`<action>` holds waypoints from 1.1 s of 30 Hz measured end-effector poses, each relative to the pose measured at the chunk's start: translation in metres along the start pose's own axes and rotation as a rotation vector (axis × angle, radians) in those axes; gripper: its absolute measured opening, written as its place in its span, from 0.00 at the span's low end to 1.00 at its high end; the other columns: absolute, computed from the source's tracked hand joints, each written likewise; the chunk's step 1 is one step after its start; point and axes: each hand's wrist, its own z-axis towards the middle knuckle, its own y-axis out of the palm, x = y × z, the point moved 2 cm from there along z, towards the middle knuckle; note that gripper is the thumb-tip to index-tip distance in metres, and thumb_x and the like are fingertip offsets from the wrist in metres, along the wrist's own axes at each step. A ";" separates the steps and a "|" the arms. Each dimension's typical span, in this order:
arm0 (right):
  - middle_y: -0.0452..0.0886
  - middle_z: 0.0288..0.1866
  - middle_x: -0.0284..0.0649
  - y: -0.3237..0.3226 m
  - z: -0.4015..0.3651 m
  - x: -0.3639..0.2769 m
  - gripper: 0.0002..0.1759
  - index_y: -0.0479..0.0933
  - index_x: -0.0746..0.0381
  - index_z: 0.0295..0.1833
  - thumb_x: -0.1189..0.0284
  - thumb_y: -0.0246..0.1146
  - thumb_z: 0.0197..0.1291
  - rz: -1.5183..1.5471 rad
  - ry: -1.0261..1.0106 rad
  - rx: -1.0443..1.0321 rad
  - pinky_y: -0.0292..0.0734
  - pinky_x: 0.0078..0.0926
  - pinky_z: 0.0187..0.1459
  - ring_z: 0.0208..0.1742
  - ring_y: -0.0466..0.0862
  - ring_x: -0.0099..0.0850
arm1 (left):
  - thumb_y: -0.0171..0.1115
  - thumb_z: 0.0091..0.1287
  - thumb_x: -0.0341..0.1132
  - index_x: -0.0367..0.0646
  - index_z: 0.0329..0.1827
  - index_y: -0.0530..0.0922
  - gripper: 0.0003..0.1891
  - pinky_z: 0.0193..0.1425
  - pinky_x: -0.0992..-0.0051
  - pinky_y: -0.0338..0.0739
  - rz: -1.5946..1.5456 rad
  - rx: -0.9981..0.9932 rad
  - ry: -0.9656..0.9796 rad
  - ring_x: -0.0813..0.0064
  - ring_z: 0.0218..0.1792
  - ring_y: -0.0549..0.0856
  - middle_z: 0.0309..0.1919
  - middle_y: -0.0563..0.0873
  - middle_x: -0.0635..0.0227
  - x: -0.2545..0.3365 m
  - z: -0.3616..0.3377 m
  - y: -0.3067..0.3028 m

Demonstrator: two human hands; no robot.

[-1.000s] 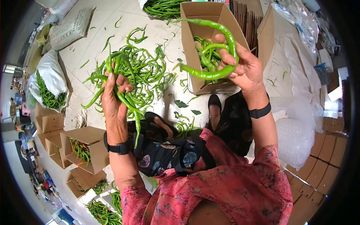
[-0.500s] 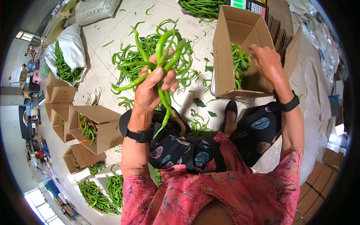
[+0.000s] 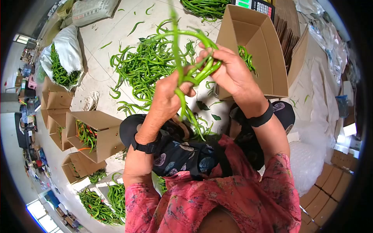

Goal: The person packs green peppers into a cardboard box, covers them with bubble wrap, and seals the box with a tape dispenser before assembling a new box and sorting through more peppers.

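Observation:
A bunch of long green chili peppers (image 3: 182, 100) is held up in front of me, above the floor. My left hand (image 3: 168, 94) is closed round its lower part, with tips hanging below the fist. Fingers of my right hand (image 3: 233, 72) are closed on the curved upper ends of the same bunch. Beneath and beyond lies a loose pile of green chili peppers (image 3: 145, 73) on the floor. Just right of my hands stands an open cardboard box (image 3: 268, 50) with green peppers (image 3: 245, 58) inside, partly hidden by my right hand.
A white sack (image 3: 70, 42) spilling green peppers lies at the left. Below it, smaller cardboard boxes (image 3: 110, 136) hold red and green peppers. A scale display (image 3: 256, 5) and flattened cardboard (image 3: 285, 35) are behind the open box. Another pepper heap (image 3: 97, 204) lies lower left.
My right hand has moved left from the open box to the peppers in my left hand and closed on them. The left hand has moved slightly right and down.

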 end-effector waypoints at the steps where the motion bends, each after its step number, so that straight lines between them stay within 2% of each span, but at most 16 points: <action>1: 0.81 0.40 0.44 0.000 -0.001 -0.005 0.21 0.67 0.75 0.63 0.71 0.54 0.72 0.099 -0.040 -0.073 0.74 0.38 0.57 0.43 0.80 0.33 | 0.56 0.74 0.34 0.28 0.61 0.72 0.19 0.37 0.75 0.83 -0.112 0.054 0.005 0.73 0.31 0.87 0.38 0.86 0.57 -0.003 0.002 -0.004; 2: 0.77 0.39 0.39 -0.002 -0.006 -0.013 0.25 0.62 0.75 0.68 0.73 0.53 0.71 0.038 -0.059 -0.053 0.73 0.36 0.57 0.43 0.78 0.30 | 0.55 0.75 0.34 0.28 0.60 0.72 0.18 0.38 0.74 0.84 -0.241 0.126 -0.044 0.72 0.31 0.87 0.38 0.85 0.56 -0.004 0.004 -0.008; 3: 0.77 0.39 0.39 -0.007 -0.007 -0.017 0.25 0.62 0.75 0.68 0.73 0.53 0.71 0.033 -0.060 -0.048 0.73 0.36 0.57 0.43 0.78 0.30 | 0.54 0.75 0.35 0.28 0.59 0.72 0.17 0.38 0.73 0.85 -0.368 0.195 -0.093 0.71 0.32 0.87 0.39 0.85 0.55 -0.001 0.007 -0.013; 5: 0.77 0.41 0.40 -0.017 -0.009 -0.029 0.24 0.64 0.74 0.67 0.73 0.53 0.71 0.192 -0.103 -0.207 0.75 0.36 0.55 0.44 0.78 0.31 | 0.52 0.76 0.35 0.31 0.58 0.72 0.16 0.38 0.71 0.87 -0.550 0.320 -0.100 0.70 0.35 0.87 0.40 0.85 0.54 -0.007 0.009 -0.024; 7: 0.76 0.42 0.39 -0.022 -0.016 -0.038 0.26 0.62 0.74 0.70 0.73 0.53 0.71 0.192 -0.106 -0.250 0.74 0.35 0.56 0.44 0.77 0.29 | 0.54 0.76 0.33 0.32 0.58 0.73 0.15 0.37 0.72 0.86 -0.687 0.354 -0.199 0.71 0.34 0.86 0.38 0.85 0.56 -0.017 0.009 -0.037; 13: 0.77 0.48 0.41 -0.032 -0.024 -0.041 0.25 0.62 0.74 0.70 0.73 0.52 0.72 0.113 -0.129 -0.212 0.74 0.34 0.57 0.46 0.78 0.28 | 0.55 0.74 0.31 0.31 0.61 0.72 0.17 0.40 0.72 0.87 -0.894 0.230 -0.211 0.72 0.35 0.87 0.39 0.86 0.56 -0.021 0.009 -0.037; 16: 0.77 0.49 0.42 -0.033 -0.026 -0.035 0.25 0.62 0.74 0.70 0.73 0.52 0.72 0.163 -0.123 -0.236 0.74 0.33 0.58 0.47 0.78 0.28 | 0.55 0.74 0.31 0.31 0.62 0.72 0.17 0.37 0.74 0.85 -0.861 0.243 -0.233 0.73 0.33 0.85 0.38 0.86 0.57 -0.017 0.010 -0.031; 19: 0.77 0.49 0.42 -0.034 -0.028 -0.033 0.25 0.63 0.74 0.70 0.73 0.52 0.72 0.241 -0.131 -0.284 0.74 0.33 0.58 0.47 0.78 0.28 | 0.57 0.73 0.31 0.32 0.59 0.73 0.16 0.32 0.79 0.80 -0.896 0.221 -0.208 0.75 0.30 0.82 0.38 0.85 0.57 -0.019 0.011 -0.028; 23: 0.77 0.50 0.42 -0.034 -0.032 -0.030 0.25 0.63 0.74 0.70 0.73 0.52 0.72 0.259 -0.126 -0.257 0.74 0.33 0.57 0.47 0.78 0.28 | 0.61 0.72 0.31 0.32 0.52 0.75 0.12 0.28 0.83 0.72 -0.861 0.073 -0.215 0.79 0.27 0.77 0.40 0.85 0.53 -0.015 0.012 -0.018; 26: 0.77 0.50 0.42 -0.035 -0.032 -0.025 0.25 0.63 0.73 0.70 0.74 0.52 0.72 0.264 -0.132 -0.262 0.73 0.33 0.57 0.46 0.78 0.28 | 0.58 0.74 0.35 0.33 0.53 0.75 0.13 0.29 0.82 0.73 -0.928 -0.034 -0.214 0.79 0.26 0.77 0.40 0.85 0.53 -0.015 0.013 -0.011; 31: 0.76 0.49 0.41 -0.031 -0.037 -0.021 0.25 0.62 0.73 0.70 0.74 0.53 0.71 0.214 -0.155 -0.196 0.72 0.34 0.58 0.46 0.77 0.28 | 0.57 0.74 0.35 0.32 0.60 0.73 0.18 0.35 0.77 0.76 -0.982 0.045 -0.205 0.76 0.31 0.80 0.40 0.84 0.56 -0.022 0.014 -0.015; 32: 0.75 0.45 0.40 -0.028 -0.040 -0.018 0.21 0.66 0.70 0.66 0.74 0.53 0.71 0.165 -0.162 -0.095 0.72 0.32 0.54 0.41 0.75 0.25 | 0.57 0.74 0.35 0.32 0.61 0.72 0.18 0.37 0.76 0.77 -1.052 0.039 -0.192 0.75 0.35 0.81 0.40 0.84 0.57 -0.024 0.015 -0.016; 33: 0.75 0.45 0.40 -0.030 -0.042 -0.011 0.21 0.66 0.70 0.66 0.74 0.53 0.71 0.172 -0.147 -0.098 0.72 0.32 0.54 0.41 0.75 0.25 | 0.57 0.74 0.34 0.33 0.61 0.72 0.18 0.38 0.75 0.78 -1.087 0.040 -0.212 0.74 0.36 0.81 0.40 0.84 0.58 -0.025 0.015 -0.018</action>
